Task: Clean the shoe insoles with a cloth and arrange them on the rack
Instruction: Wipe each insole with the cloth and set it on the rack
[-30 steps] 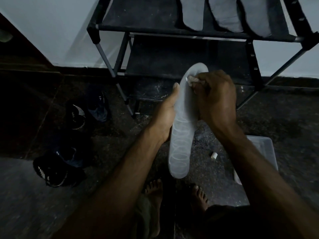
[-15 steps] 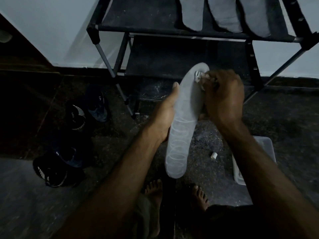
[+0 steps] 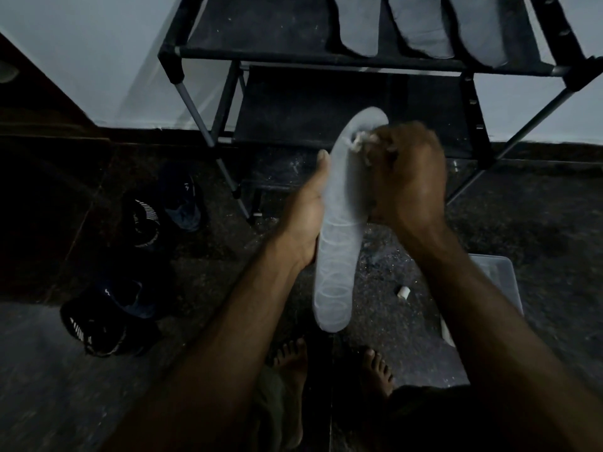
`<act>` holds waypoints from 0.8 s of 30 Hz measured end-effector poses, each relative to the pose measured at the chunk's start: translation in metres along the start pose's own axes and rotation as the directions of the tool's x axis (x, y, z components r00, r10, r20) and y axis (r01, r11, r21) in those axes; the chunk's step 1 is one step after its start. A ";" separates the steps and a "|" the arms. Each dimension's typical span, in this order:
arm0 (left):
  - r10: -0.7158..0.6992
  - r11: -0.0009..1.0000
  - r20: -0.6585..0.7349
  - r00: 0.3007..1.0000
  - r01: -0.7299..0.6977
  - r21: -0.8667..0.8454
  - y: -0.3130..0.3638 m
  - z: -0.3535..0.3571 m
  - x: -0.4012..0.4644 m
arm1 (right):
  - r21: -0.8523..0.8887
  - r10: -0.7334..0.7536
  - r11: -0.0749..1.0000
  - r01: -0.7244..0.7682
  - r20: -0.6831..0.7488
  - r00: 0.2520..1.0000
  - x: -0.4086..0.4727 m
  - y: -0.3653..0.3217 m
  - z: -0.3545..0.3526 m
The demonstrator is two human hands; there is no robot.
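Note:
A pale grey insole [image 3: 342,230] stands almost upright in front of me, toe end up. My left hand [image 3: 305,216] grips its left edge around the middle, thumb lying along the edge. My right hand [image 3: 408,177] holds a small white cloth [image 3: 359,140] bunched in its fingers and presses it on the insole near the toe. Three grey insoles [image 3: 417,24] lie side by side on the top shelf of the black shoe rack [image 3: 293,58], at its right half.
Dark shoes [image 3: 107,321] and another pair [image 3: 163,213] sit on the floor at the left. A clear plastic box [image 3: 496,282] lies on the floor under my right forearm, a small white piece [image 3: 403,292] beside it. My bare feet show below.
My right hand has rubbed the cloth to the right and back near the insole's toe end. The insole has tilted slightly. My left hand keeps its hold.

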State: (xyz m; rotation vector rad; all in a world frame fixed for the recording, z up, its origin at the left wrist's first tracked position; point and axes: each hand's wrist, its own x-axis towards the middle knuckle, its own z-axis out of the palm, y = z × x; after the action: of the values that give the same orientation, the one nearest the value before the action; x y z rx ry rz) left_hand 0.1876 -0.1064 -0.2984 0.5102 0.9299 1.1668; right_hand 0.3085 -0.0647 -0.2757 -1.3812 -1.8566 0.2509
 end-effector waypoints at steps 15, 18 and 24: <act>0.057 0.995 -0.084 0.995 -0.064 -0.083 0.012 -0.003 -0.005 | 0.293 -0.066 0.956 -0.027 0.305 0.950 -0.006 -0.022 -0.003; 0.105 0.991 -0.135 0.985 -0.115 -0.064 0.018 -0.006 -0.005 | 0.474 0.140 0.847 -0.240 0.236 0.961 -0.006 -0.020 -0.007; 0.169 0.985 -0.229 0.959 -0.171 0.015 0.029 -0.011 -0.009 | 0.493 0.183 0.813 -0.310 0.290 0.940 -0.008 -0.019 -0.012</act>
State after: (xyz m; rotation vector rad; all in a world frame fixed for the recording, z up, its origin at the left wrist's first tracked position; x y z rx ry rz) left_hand 0.1622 -0.1059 -0.2790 0.4643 1.0971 1.4053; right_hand 0.3036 -0.0822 -0.2609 -1.2230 -1.5972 1.0251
